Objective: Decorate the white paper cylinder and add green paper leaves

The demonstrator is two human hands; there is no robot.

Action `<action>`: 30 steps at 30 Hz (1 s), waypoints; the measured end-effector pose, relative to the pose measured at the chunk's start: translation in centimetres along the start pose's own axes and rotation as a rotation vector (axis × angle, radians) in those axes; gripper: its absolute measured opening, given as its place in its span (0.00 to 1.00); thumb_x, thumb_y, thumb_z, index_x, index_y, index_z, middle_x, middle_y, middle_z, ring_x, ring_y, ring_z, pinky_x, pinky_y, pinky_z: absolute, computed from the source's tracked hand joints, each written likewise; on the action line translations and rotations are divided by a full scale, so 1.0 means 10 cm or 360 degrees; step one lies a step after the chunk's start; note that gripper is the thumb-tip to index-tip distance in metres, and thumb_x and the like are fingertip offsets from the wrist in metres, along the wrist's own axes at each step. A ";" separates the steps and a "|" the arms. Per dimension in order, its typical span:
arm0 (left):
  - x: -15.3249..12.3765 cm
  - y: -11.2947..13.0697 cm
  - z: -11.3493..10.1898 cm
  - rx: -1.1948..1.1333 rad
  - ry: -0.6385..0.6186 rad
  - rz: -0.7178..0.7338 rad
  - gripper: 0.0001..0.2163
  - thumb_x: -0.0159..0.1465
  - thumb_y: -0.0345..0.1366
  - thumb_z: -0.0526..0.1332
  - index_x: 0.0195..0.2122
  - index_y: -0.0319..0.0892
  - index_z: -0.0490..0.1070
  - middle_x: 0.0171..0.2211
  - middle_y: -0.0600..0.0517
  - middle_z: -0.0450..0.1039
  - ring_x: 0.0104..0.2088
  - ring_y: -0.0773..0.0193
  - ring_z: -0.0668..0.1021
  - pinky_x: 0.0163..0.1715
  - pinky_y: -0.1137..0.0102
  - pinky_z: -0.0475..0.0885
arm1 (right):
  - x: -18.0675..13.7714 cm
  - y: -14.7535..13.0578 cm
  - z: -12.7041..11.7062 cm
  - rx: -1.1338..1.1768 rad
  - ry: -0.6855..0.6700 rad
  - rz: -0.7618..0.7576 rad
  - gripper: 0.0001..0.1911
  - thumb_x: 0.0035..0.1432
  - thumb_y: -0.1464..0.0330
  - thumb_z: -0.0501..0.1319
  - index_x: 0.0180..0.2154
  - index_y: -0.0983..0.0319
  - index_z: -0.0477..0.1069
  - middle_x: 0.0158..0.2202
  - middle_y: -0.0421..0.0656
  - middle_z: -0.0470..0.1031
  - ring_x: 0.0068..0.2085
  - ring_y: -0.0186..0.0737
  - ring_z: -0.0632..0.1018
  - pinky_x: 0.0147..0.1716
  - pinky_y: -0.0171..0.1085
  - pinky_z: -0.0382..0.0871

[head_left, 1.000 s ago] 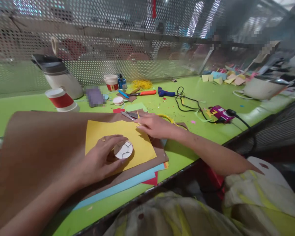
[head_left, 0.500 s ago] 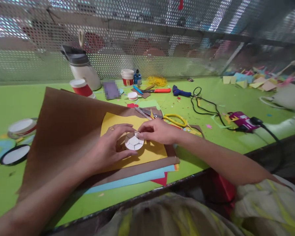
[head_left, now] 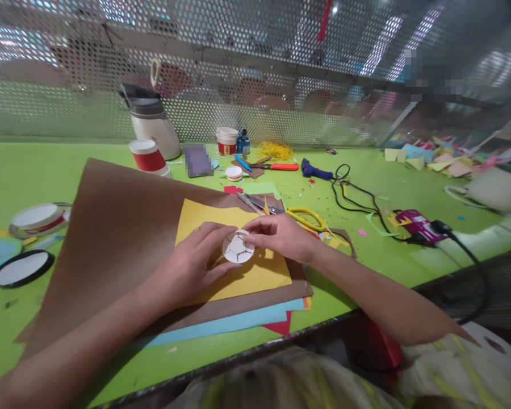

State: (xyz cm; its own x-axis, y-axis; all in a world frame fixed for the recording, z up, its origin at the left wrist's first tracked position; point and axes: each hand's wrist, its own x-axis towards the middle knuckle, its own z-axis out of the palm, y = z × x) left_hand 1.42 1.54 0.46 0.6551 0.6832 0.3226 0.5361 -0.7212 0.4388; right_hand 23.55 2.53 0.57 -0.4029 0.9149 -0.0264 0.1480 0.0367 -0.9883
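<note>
A round white paper cutout with black soccer-ball lines (head_left: 237, 251) is between my hands, over a yellow paper sheet (head_left: 259, 281). My left hand (head_left: 200, 255) curves round its left side, fingers at the top edge and thumb at the lower edge. With thumb and forefinger my right hand (head_left: 281, 236) pinches its upper right edge. Below the yellow sheet lies a large brown paper sheet (head_left: 123, 221), its left part raised. Just beyond my right hand are yellow-handled scissors (head_left: 305, 218), and beside their blades is a grey pen-like tool (head_left: 249, 201).
A white kettle (head_left: 159, 130), a red-and-white cup (head_left: 147, 156) and an orange-handled knife (head_left: 281, 166) stand or lie at the back. To the right, a blue glue gun (head_left: 317, 170) trails its cord to a purple power adapter (head_left: 421, 224). Round lids (head_left: 23, 268) lie left.
The view has shifted slightly, so most things sit a little lower. Both hands stay at the round cutout, which appears slightly turned; the left fingers have come closer to its edge.
</note>
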 end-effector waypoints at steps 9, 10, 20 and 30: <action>-0.02 0.03 0.03 0.0022 0.0295 0.0107 0.20 0.64 0.35 0.58 0.56 0.44 0.59 0.51 0.43 0.65 0.51 0.57 0.72 0.51 0.62 0.69 | -0.06 -0.04 0.09 -0.0087 0.0118 -0.0314 0.19 0.52 0.64 0.66 0.45 0.65 0.73 0.36 0.44 0.74 0.34 0.35 0.73 0.35 0.35 0.70; -0.02 0.03 0.02 -0.0001 0.0292 0.0114 0.20 0.64 0.34 0.58 0.56 0.44 0.59 0.52 0.42 0.65 0.52 0.57 0.72 0.52 0.61 0.69 | -0.07 -0.05 0.10 -0.0120 0.0124 -0.0339 0.18 0.52 0.64 0.66 0.45 0.65 0.73 0.36 0.44 0.74 0.34 0.35 0.73 0.35 0.36 0.70; 0.00 0.08 -0.04 -0.0783 0.0170 -0.0396 0.18 0.62 0.43 0.59 0.49 0.39 0.68 0.45 0.44 0.76 0.42 0.55 0.78 0.42 0.64 0.74 | -0.14 -0.12 0.20 -0.0592 0.0224 -0.0698 0.15 0.53 0.67 0.66 0.44 0.63 0.73 0.36 0.44 0.73 0.33 0.35 0.71 0.33 0.35 0.69; 0.02 0.08 -0.05 -0.0824 0.0140 -0.0411 0.14 0.61 0.44 0.59 0.43 0.41 0.71 0.37 0.47 0.78 0.34 0.59 0.78 0.33 0.68 0.74 | -0.17 -0.14 0.20 -0.0455 0.0170 -0.0658 0.14 0.51 0.65 0.68 0.40 0.62 0.74 0.32 0.41 0.70 0.30 0.33 0.69 0.31 0.34 0.67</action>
State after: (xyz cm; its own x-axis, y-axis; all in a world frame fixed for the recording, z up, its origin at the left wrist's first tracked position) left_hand 1.67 1.16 1.29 0.4792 0.8524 0.2091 0.3284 -0.3951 0.8579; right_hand 22.18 0.12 1.74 -0.3875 0.8361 0.3883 0.2428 0.4989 -0.8319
